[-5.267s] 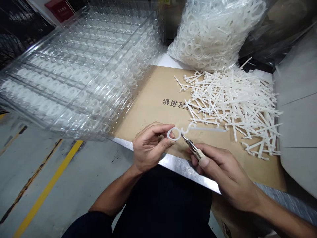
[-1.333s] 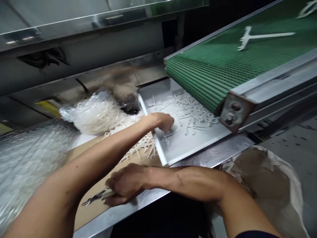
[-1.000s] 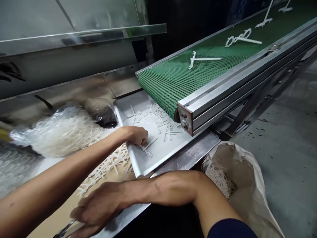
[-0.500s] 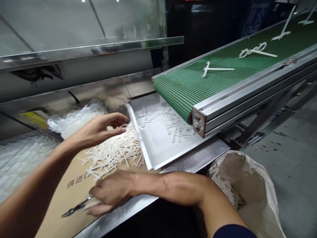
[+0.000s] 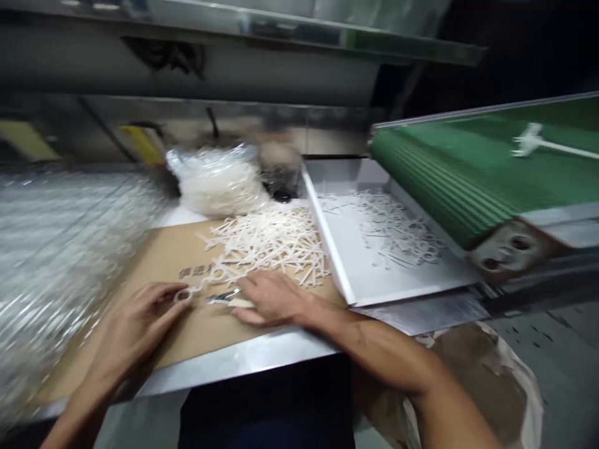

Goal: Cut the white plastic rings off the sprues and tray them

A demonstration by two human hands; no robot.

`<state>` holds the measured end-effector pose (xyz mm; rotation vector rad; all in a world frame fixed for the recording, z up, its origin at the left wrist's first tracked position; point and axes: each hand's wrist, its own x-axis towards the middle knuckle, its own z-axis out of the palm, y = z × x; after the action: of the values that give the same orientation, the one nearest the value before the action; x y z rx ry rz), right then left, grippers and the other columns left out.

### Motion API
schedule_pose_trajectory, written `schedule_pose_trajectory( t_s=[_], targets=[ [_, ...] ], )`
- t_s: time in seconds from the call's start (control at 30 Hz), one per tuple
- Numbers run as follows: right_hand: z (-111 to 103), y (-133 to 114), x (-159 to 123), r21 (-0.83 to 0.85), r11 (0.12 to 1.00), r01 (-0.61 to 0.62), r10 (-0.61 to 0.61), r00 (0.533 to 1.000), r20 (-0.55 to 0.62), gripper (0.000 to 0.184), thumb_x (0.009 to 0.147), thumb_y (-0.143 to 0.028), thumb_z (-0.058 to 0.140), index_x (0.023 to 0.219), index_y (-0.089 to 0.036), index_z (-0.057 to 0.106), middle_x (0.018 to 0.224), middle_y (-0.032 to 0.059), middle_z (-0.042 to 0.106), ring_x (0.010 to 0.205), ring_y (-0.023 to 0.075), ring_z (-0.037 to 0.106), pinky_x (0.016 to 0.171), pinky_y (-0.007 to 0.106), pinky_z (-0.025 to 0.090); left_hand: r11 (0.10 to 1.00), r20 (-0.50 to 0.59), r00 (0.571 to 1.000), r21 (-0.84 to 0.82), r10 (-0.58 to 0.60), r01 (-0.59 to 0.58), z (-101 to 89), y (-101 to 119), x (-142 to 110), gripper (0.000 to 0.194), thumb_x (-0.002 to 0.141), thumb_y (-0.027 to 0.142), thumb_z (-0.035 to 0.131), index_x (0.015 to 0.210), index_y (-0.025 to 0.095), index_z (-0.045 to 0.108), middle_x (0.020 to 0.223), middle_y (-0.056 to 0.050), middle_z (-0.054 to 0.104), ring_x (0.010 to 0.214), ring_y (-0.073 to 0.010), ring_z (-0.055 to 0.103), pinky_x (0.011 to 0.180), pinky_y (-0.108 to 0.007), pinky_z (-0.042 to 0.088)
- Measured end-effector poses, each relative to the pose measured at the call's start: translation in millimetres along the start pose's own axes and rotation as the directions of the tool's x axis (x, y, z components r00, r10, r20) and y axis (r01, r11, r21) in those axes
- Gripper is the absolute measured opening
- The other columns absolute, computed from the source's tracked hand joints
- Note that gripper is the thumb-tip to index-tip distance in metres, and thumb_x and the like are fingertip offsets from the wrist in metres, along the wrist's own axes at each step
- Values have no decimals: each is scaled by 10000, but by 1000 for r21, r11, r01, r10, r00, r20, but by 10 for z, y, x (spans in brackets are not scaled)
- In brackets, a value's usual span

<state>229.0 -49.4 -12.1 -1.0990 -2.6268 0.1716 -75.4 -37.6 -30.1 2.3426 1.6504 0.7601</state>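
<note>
Clock directions taken from the right hand [image 5: 271, 299]. Cutters [image 5: 241, 304] gripped in the right hand, fingers closed around the pale handle, metal tips pointed to 9 o'clock; whether the blades are parted can't be told, blurred. Left hand [image 5: 133, 324] seen at 9 o'clock, thumb and fingers pinching a white ring piece [image 5: 183, 295] by its ring, just beside the cutter tips, over the brown cardboard [image 5: 163, 255]. Loose white pieces [image 5: 271, 234] heaped on the cardboard at 12 o'clock. Clear plastic bag [image 5: 219, 181] at 11 o'clock, bulging, filled with pale pieces. White tray [image 5: 397, 290] at 2 o'clock, wall touching or near the heap's right edge; small whitish parts are scattered inside, mostly in the middle and toward the belt side, near corner bare. Green conveyor belt [image 5: 472, 168] farther out at 2 o'clock, its end over the tray's edge, one white T-shaped piece [image 5: 531, 140] carried on top. Clear plastic case [image 5: 70, 237] at 10 o'clock, contents too blurred to identify. Open sack [image 5: 486, 374] between 3 and 4 o'clock, brown inside, contents not made out.
</note>
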Motion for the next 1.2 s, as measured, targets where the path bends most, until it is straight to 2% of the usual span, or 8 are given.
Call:
schedule_pose_trajectory(
  t_s=[0.03,0.1,0.23,0.43,0.57,0.77,1.0,1.2],
  targets=[
    [10,-3,-7,6,1000,-1,1,1000,2,434,1012,-530,533,1151,-136,651,1088,147,749,965,304,709,815,421,592,1000,-24,1000,0,2,-2,34,9,-75,328,926,587,622,1112,333,713,1101,-18,741,1009,-306,709,881,-464,577],
    [37,-12,-18,20,1000,1,-1,1000,1,411,1015,-466,541,1200,-112,640,1125,179,739,1016,319,691,884,439,575,1000,23,1000,10,-20,20,76,55,-158,350,987,545,567,1142,268,716,1129,-67,706,1082,-298,673,977,-463,531],
    [72,-8,-31,52,999,3,-3,1000,-12,438,1004,-386,545,1299,-71,612,1162,221,717,1043,350,676,936,485,552,997,44,996,-17,-77,78,86,136,-168,447,959,518,653,1275,204,683,1169,-95,652,1136,-288,614,1030,-452,487],
    [64,-17,-71,102,995,-17,20,999,-29,398,990,-365,544,1246,-78,646,1129,226,727,1005,370,689,888,512,559,982,-39,993,-156,-114,107,57,252,-203,220,986,344,656,1125,184,715,1049,-57,681,996,-210,645,917,-370,503],
    [-34,-134,-96,209,977,-47,53,998,-26,347,1009,-349,522,1225,-101,634,1060,166,742,912,285,704,814,416,569,939,-189,971,-337,-145,74,66,407,-222,209,951,323,721,1105,181,718,987,-38,721,847,-148,655,796,-289,523],
    [-284,-343,-95,597,753,-275,199,961,191,223,1043,-323,509,1088,-179,674,903,48,727,803,196,660,729,319,488,900,-357,922,-435,-147,-24,182,643,-263,229,915,276,779,1111,165,735,931,-46,729,797,-127,649,740,-254,541],
    [-296,-319,-109,692,594,-410,212,910,356,283,1074,-388,463,967,-189,632,831,29,663,749,173,595,617,301,377,902,-389,920,-411,-43,-131,207,670,-273,257,902,257,801,1132,166,732,865,-44,723,767,-130,661,689,-246,552],
    [-281,-315,-109,696,563,-446,229,893,387,299,1076,-411,464,941,-194,620,777,19,623,704,163,559,583,296,352,912,-382,924,-380,-6,-151,191,691,-279,270,896,222,808,1144,159,720,896,-49,733,805,-131,691,707,-235,558]
  ],
)
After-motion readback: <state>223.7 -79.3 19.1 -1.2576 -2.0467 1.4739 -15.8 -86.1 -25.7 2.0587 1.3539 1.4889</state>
